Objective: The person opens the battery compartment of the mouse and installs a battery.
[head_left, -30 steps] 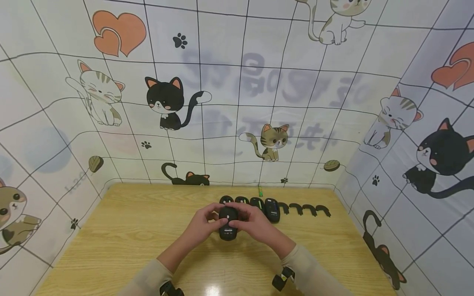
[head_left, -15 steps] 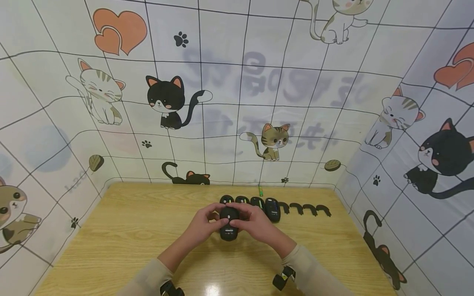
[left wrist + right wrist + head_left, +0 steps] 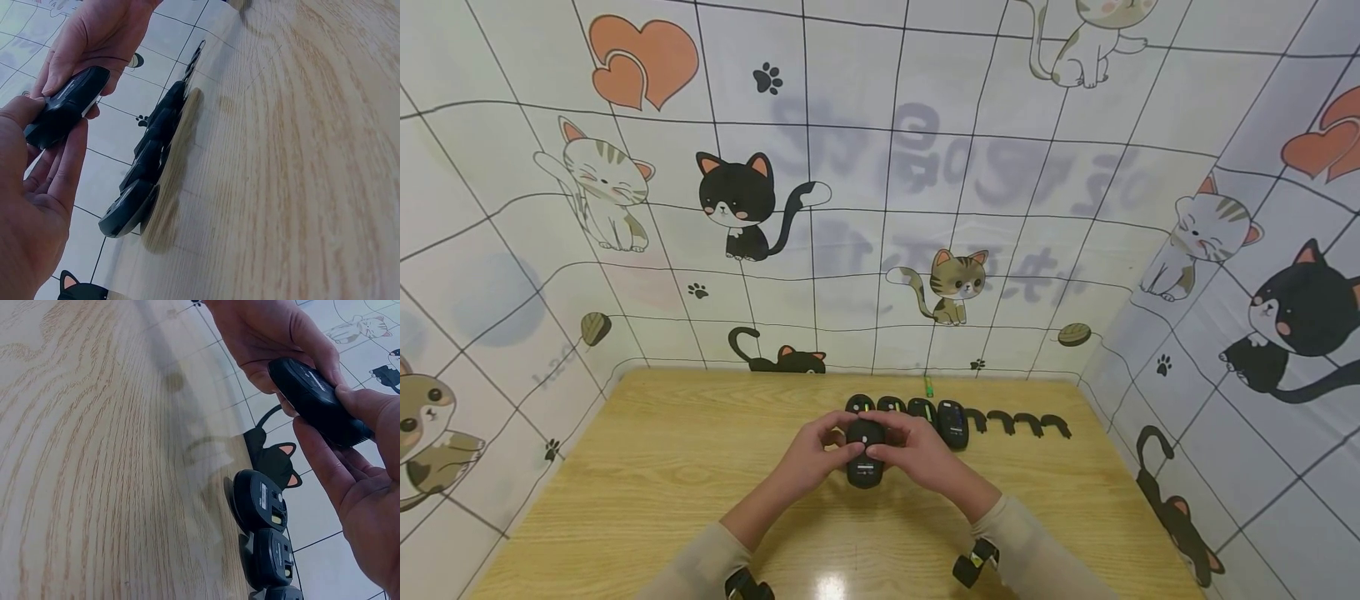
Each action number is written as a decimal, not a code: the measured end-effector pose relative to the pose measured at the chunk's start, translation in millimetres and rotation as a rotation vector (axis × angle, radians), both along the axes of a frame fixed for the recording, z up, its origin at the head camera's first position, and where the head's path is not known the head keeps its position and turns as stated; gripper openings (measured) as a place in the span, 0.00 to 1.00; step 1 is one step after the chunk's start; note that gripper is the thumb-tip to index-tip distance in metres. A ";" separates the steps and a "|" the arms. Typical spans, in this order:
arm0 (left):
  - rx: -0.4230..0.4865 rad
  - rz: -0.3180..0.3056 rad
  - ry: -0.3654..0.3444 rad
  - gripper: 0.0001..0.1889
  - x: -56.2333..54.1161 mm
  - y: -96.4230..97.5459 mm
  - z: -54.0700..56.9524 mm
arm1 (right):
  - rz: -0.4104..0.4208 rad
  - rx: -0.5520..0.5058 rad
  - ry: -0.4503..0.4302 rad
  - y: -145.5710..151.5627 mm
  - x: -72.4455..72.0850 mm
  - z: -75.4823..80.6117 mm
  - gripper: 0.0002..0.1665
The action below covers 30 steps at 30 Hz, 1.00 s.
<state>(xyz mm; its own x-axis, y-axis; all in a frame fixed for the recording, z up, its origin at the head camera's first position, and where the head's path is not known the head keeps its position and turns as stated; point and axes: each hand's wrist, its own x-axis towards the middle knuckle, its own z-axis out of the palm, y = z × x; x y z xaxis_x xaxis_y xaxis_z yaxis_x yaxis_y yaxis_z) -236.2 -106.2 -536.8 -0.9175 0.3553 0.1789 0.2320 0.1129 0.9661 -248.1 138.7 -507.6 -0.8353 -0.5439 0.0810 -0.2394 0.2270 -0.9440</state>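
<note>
A black computer mouse [image 3: 865, 473] is held underside up above the table, its label facing the head camera. My left hand [image 3: 815, 454] grips it from the left side and my right hand [image 3: 917, 454] from the right. Both thumbs press on its underside, nearly meeting in the middle, while the other fingers curl around the far end and below. In the left wrist view the mouse [image 3: 75, 103] appears tilted between both hands. Seen from the right wrist, the mouse [image 3: 315, 403] has fingers of the right hand [image 3: 375, 519] beneath it.
Behind the hands, several black mice [image 3: 952, 425] lie in a row, some with open battery compartments [image 3: 277, 519]. Several curved black pieces [image 3: 1056, 426] continue the row rightward. A small green battery [image 3: 928, 387] is near the back edge of the wooden table [image 3: 700, 467], against a cat-print curtain [image 3: 850, 183].
</note>
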 end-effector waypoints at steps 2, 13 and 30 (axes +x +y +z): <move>-0.004 0.000 0.000 0.20 -0.1 0.1 -0.1 | 0.000 0.001 -0.002 0.1 -0.2 -0.2 0.31; 0.003 -0.005 -0.009 0.20 -0.4 2.4 -1.0 | 0.009 -0.004 0.004 1.5 -0.3 -1.8 0.29; -0.019 0.012 -0.018 0.21 -0.8 3.7 0.7 | -0.010 -0.011 0.008 2.3 -0.3 -3.0 0.29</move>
<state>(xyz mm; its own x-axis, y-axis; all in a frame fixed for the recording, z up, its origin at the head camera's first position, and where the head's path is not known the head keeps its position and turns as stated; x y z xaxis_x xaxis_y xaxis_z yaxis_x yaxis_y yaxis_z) -237.1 -102.6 -536.1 -0.9246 0.3475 0.1559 0.2134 0.1336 0.9678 -248.3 141.0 -510.6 -0.8397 -0.5348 0.0937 -0.2447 0.2186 -0.9446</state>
